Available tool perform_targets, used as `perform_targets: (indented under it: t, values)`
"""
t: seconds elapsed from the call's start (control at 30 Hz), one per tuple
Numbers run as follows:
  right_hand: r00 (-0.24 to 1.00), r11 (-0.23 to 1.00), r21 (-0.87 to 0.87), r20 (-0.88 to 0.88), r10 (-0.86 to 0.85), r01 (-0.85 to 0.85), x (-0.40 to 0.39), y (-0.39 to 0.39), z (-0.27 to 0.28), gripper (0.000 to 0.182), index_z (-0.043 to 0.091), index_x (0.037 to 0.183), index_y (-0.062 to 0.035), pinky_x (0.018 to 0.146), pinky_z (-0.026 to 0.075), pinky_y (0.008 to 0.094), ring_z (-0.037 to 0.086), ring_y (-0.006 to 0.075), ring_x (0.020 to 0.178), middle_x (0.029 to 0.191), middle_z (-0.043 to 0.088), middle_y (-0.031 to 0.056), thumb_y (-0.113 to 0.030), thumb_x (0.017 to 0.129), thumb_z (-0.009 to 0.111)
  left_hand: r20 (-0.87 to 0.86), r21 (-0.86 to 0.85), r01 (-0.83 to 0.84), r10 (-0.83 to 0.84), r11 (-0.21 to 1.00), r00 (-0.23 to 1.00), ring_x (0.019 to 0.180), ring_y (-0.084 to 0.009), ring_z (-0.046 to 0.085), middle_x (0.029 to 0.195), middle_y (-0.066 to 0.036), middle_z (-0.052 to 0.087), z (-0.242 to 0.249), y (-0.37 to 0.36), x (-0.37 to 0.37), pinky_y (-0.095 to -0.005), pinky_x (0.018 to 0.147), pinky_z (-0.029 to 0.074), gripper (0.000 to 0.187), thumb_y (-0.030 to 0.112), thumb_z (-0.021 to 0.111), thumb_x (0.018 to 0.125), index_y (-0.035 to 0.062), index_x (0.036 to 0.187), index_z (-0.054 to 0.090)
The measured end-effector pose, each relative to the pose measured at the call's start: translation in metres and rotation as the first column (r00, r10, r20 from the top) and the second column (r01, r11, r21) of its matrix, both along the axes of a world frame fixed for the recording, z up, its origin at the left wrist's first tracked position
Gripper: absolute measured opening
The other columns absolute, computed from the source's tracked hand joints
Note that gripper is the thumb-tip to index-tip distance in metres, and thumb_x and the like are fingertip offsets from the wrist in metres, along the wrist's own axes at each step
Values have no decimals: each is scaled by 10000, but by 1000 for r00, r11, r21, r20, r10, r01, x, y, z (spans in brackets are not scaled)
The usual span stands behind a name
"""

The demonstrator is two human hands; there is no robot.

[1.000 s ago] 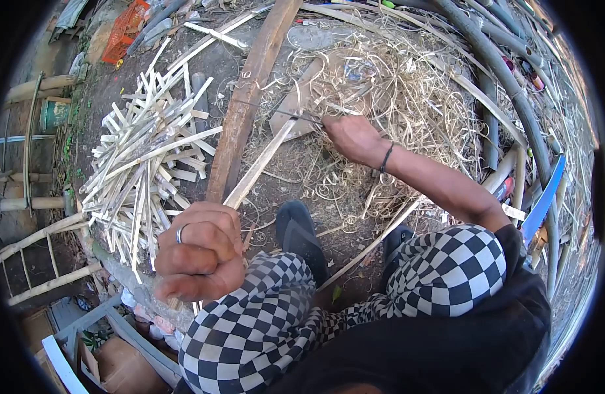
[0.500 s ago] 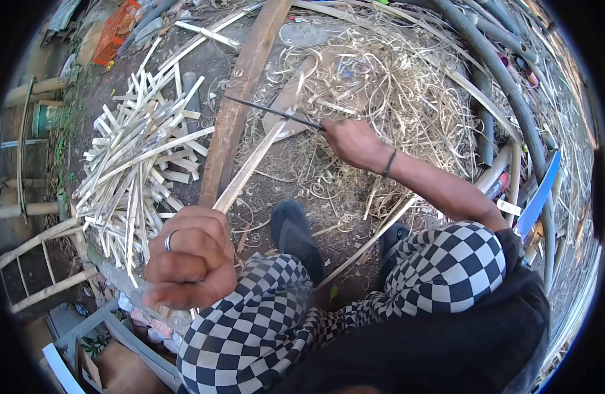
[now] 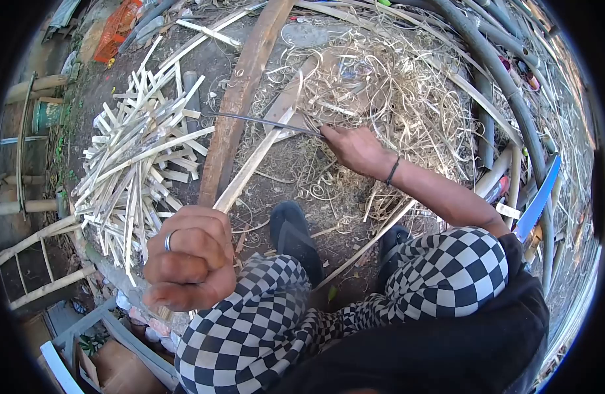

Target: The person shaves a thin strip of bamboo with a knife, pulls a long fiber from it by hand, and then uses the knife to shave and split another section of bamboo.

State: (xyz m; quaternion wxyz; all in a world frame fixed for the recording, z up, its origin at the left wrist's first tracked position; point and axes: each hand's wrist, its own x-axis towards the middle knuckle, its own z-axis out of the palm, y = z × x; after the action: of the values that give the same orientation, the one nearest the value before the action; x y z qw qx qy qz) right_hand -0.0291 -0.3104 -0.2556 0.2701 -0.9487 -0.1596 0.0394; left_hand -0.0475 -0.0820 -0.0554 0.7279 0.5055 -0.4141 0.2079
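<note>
My left hand (image 3: 191, 259), with a ring on one finger, is closed around the near end of a pale bamboo strip (image 3: 251, 163). The strip slopes up and away from my fist, its far end over a flat board (image 3: 286, 98). My right hand (image 3: 358, 150) grips a long, dark-bladed knife (image 3: 263, 121); its handle is mostly hidden in my fingers. The blade lies crosswise over the strip, touching it near the far part, with its tip pointing left above a brown wooden beam (image 3: 243, 85).
A heap of cut strips (image 3: 142, 157) lies left of the beam. Curly shavings (image 3: 407, 98) cover the ground at the upper right. A blue saw (image 3: 540, 197) rests among bamboo poles (image 3: 502, 72) on the right. An orange crate (image 3: 117, 29) stands at the far left.
The knife and my right hand have shifted slightly down along the strip toward me, and the blade lies flatter. My left hand has stayed almost still.
</note>
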Motion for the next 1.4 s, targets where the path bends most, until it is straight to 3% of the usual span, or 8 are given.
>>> perform_targets:
  t: [0.4,0.47,0.57,0.87,1.03,1.2,1.3,1.4]
  values:
    - [918,987,-81,-362,-161,142,13,-21,-27,296,495,1102,36,707,543,527,660,441,770,811,647,263,-238,1009,437,-145,139,-155,174,978,974,340,-109,223,407,12,251,3,3,-11,-266,374,305,595,515,259,1050,157,575,224]
    - [906,985,-69,-386,-173,159,9,-19,-23,300,500,1100,32,737,536,539,656,451,790,834,648,272,-247,1008,440,12,59,8,-9,998,1000,286,-105,326,428,-3,371,1,2,-2,-263,283,323,554,397,333,1064,91,604,356]
    - [874,975,-84,-431,-224,208,9,-18,-25,305,520,1078,27,772,529,541,654,451,838,877,651,270,-259,1007,439,-18,118,-52,54,992,998,295,-112,319,432,-1,360,3,5,-6,-270,297,315,538,381,337,1066,91,614,358]
    - [863,975,-2,-466,-197,221,10,-23,-11,334,571,1092,28,768,524,484,663,356,792,863,659,221,-267,1012,437,-181,181,-12,45,983,982,345,-115,213,450,17,236,-6,18,-20,-292,350,220,568,439,371,1048,121,593,251]
    - [893,807,445,-398,-211,389,6,-32,80,324,627,1008,0,535,464,355,555,161,540,639,575,79,-299,1010,503,-164,185,-36,67,982,984,438,-130,312,507,-11,320,-8,32,-18,-320,450,309,531,356,374,1064,93,608,305]
    - [942,575,785,-32,-335,231,-7,-44,246,325,594,1070,-20,421,375,251,473,89,473,605,496,-13,-324,962,634,-113,674,-163,319,721,941,742,-180,554,775,-99,575,39,39,-6,-353,573,452,478,347,368,1065,20,757,530]
    - [981,333,924,-195,-9,187,-24,-59,329,345,581,1068,0,419,357,247,431,96,451,585,414,-30,-318,953,649,-154,833,-104,407,544,900,948,-225,619,988,-139,631,68,54,21,-358,693,567,508,420,368,1057,-15,1015,628]
    - [955,186,957,-251,156,221,-51,-53,379,295,548,1077,-18,415,340,257,364,77,433,578,347,-63,-296,988,594,-490,715,129,362,687,793,1040,-249,636,1107,-170,627,112,64,34,-360,821,603,571,481,362,1043,-12,1194,606]
